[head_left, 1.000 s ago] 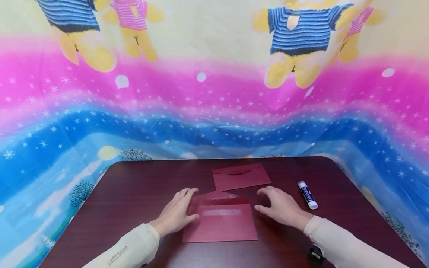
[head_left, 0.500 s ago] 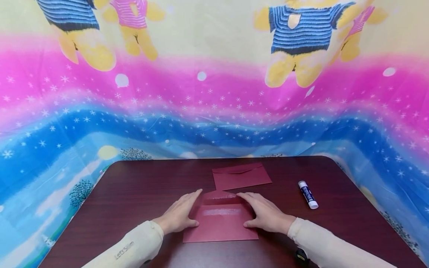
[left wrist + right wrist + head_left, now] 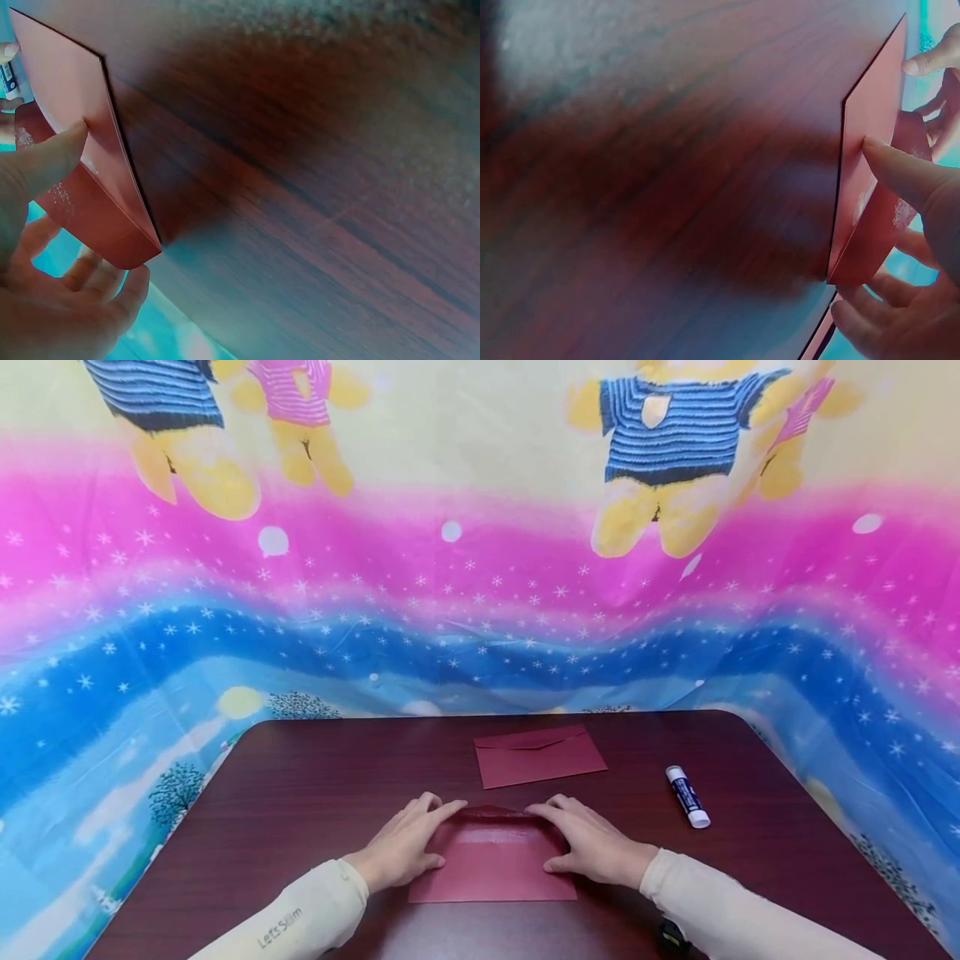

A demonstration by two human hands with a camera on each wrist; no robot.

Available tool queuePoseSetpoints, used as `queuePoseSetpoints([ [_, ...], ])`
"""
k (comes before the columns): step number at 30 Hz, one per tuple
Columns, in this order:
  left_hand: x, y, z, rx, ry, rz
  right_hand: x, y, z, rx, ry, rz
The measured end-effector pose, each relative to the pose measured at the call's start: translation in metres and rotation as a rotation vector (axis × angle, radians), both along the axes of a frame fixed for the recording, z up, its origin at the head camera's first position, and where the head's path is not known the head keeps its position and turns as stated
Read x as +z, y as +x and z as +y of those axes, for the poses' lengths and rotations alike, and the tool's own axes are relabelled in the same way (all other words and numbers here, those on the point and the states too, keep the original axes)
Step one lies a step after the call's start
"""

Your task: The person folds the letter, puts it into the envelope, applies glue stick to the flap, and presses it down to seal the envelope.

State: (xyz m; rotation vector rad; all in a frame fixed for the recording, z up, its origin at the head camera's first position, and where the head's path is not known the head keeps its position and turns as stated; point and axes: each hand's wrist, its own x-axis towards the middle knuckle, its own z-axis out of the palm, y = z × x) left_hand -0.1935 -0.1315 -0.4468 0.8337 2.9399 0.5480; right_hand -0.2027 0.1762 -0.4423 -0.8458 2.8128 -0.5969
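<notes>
A red envelope (image 3: 491,877) lies near the table's front, its flap (image 3: 94,217) bent up from the far edge. Whitish glue smears (image 3: 60,196) show on the flap's inner side. My left hand (image 3: 401,847) holds the envelope's left end, thumb on the front and fingers curved behind the flap. At the other end my right hand (image 3: 600,843) does likewise; the right wrist view shows its thumb on the envelope (image 3: 859,180) and its fingers at the flap's back.
Farther back lies a second red envelope (image 3: 540,762) with its flap down. A white and dark-blue glue stick (image 3: 687,797) rests on the dark wooden table (image 3: 337,777) to the right. A printed cloth (image 3: 480,610) hangs behind the table.
My right hand has moved left onto the envelope's right side. The flap, lying back before, has risen, with the fingers of both hands behind it. The glue stick has stayed put.
</notes>
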Motion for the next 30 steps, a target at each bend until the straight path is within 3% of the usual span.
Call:
queuePoseSetpoints([
  [11,0.000,0.007,0.002,-0.068,-0.071,0.066,0.002,0.002,-0.003,0.133,0.056,-0.039],
  [18,-0.001,0.011,0.005,-0.052,-0.143,0.029,-0.001,0.007,-0.004,0.155,0.166,-0.017],
  [23,-0.003,0.015,0.008,-0.067,-0.214,0.097,-0.003,0.011,-0.006,0.168,0.208,0.027],
  [30,-0.001,0.016,0.017,-0.081,-0.201,0.189,-0.001,0.015,-0.009,0.189,0.276,0.106],
])
